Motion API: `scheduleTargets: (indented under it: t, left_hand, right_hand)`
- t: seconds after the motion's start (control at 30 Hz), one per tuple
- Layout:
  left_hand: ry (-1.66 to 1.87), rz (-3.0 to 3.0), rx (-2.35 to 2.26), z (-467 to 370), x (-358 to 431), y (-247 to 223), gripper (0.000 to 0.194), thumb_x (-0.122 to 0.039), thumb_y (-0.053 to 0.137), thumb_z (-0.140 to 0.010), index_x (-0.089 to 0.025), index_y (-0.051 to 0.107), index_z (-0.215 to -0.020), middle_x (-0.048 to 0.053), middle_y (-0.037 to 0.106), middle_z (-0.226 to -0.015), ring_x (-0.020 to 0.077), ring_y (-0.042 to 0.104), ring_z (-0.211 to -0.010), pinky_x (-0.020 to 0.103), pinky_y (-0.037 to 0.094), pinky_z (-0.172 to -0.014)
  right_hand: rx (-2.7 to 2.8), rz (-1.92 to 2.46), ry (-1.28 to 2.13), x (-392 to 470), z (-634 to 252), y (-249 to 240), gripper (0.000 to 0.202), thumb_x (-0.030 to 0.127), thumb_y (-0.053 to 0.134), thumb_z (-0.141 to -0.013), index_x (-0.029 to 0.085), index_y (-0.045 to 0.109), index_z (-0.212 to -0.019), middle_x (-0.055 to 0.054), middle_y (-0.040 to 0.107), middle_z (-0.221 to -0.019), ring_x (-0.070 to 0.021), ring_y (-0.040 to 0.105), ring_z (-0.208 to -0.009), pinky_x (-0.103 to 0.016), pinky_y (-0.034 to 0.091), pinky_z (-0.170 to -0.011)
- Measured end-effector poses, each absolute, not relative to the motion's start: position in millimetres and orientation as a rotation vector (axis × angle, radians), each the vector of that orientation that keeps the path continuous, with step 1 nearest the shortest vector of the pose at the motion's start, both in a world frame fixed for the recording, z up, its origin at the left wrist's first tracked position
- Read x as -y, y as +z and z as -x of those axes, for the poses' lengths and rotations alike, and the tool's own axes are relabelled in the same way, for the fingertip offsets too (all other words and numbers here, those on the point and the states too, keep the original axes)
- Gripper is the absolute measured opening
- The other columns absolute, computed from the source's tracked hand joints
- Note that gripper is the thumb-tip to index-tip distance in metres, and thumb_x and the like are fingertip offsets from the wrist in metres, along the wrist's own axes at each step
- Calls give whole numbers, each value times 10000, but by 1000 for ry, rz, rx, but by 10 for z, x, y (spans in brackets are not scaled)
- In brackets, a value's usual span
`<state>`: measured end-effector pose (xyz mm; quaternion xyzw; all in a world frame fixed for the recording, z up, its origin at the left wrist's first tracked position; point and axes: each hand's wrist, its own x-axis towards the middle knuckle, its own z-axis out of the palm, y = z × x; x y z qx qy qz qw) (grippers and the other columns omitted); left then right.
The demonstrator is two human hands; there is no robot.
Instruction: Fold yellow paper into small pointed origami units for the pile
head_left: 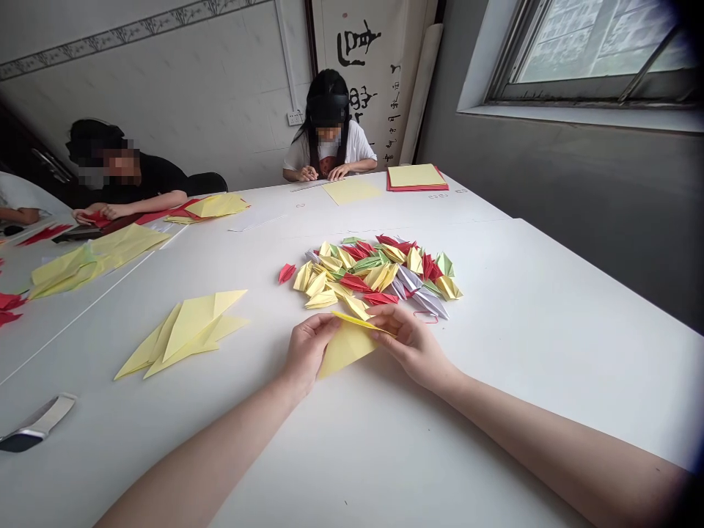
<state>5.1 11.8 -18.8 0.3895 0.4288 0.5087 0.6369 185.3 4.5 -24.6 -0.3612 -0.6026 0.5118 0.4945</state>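
Observation:
Between my two hands is a piece of yellow paper (347, 347), its upper edge folded over into a narrow flap. My left hand (309, 347) pinches the paper at its left side, thumb near the fold. At the other end, my right hand (410, 343) grips the flap between thumb and fingers. Just beyond my hands lies a pile of small folded paper pieces (374, 275) in yellow, red, green and pale purple. Off to the left rest several partly folded yellow sheets (190, 330), overlapping on the white table (352, 455).
A wristwatch (36, 425) lies at the near left. Stacked yellow and red paper (416, 177) sits at the far edge. Across the table a person in white (330, 139) handles paper; another in black (129, 172) holds red paper. More yellow sheets (99, 257) lie left.

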Motion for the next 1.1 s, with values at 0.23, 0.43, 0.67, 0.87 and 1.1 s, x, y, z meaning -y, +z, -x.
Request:
scheduleTargets:
  t: [0.23, 0.43, 0.67, 0.87, 1.1]
  left_hand:
    - [1112, -952, -923, -59, -83, -154, 229, -369, 734, -715, -165, 672, -797, 28, 698, -732, 168, 629, -653, 280, 468, -638]
    - [1121, -905, -967, -60, -54, -104, 298, -466, 670, -758, -169, 671, -782, 24, 689, -707, 171, 636, -644, 279, 466, -633]
    - [1151, -824, -964, -59, -87, -63, 333, -491, 660, -756, -158, 646, -738, 14, 660, -680, 140, 595, -619, 239, 424, -584]
    - [1114, -834, -990, -76, -73, -35, 373, -538, 661, -728, -165, 644, -718, 10, 652, -645, 145, 582, -579, 240, 413, -547]
    - [1076, -827, -990, -63, -74, -35, 396, -549, 656, -726, -162, 689, -802, 22, 676, -658, 170, 611, -587, 252, 420, -529]
  right_hand:
    - [1378, 882, 1517, -78, -1870, -203, 302, 438, 636, -808, 200, 568, -981, -31, 643, -847, -191, 616, -794, -326, 521, -702]
    - [1526, 885, 1555, -58, -1920, -139, 337, 497, 547, -859, 170, 632, -844, -42, 647, -801, -188, 609, -751, -317, 496, -707]
    - [1600, 736, 1548, -50, -1945, -110, 328, 483, 569, -849, 170, 644, -908, -67, 666, -863, -188, 606, -786, -325, 494, -753]
    - [1543, 707, 1611, -38, -1911, -118, 286, 420, 643, -811, 174, 637, -956, -57, 673, -892, -192, 628, -845, -329, 504, -791]
    - [1541, 698, 1659, -26, -1893, -98, 292, 387, 640, -816, 180, 602, -1018, -65, 660, -992, -207, 626, -921, -363, 495, -859]
